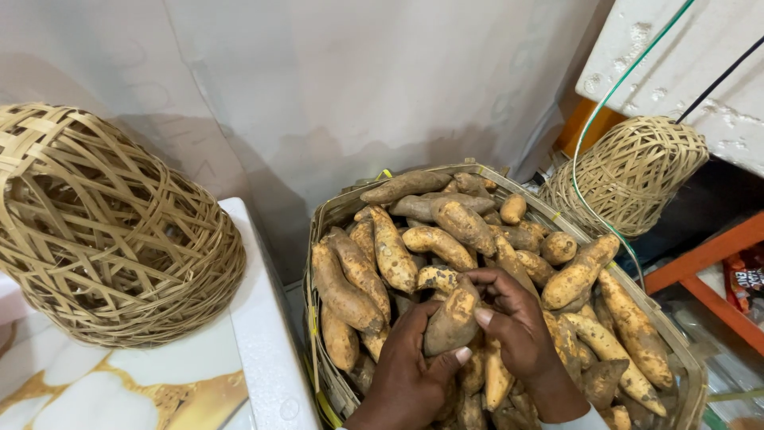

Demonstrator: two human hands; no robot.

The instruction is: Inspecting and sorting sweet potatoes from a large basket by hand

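Left hand (410,366): grip clamped on a soil-caked sweet potato (452,318) above the woven basket (326,223).
Right hand (513,322): fingers closed on the same tuber.
Left of basket: upturned bamboo basket (103,231).

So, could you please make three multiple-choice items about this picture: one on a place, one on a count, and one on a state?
1. Where does the big upturned woven basket stand?
A. on the white surface left of the sweet potato basket
B. inside the sweet potato basket
C. on the orange shelf

2. How many hands grip the sweet potato lifted above the pile?
A. none
B. one
C. two

3. What is the state of the sweet potato basket?
A. empty
B. piled full
C. covered by a lid

Answers:
1 A, it rests mouth-down on the white surface.
2 C, the left hand and right hand both clasp it.
3 B, sweet potatoes reach its rim.
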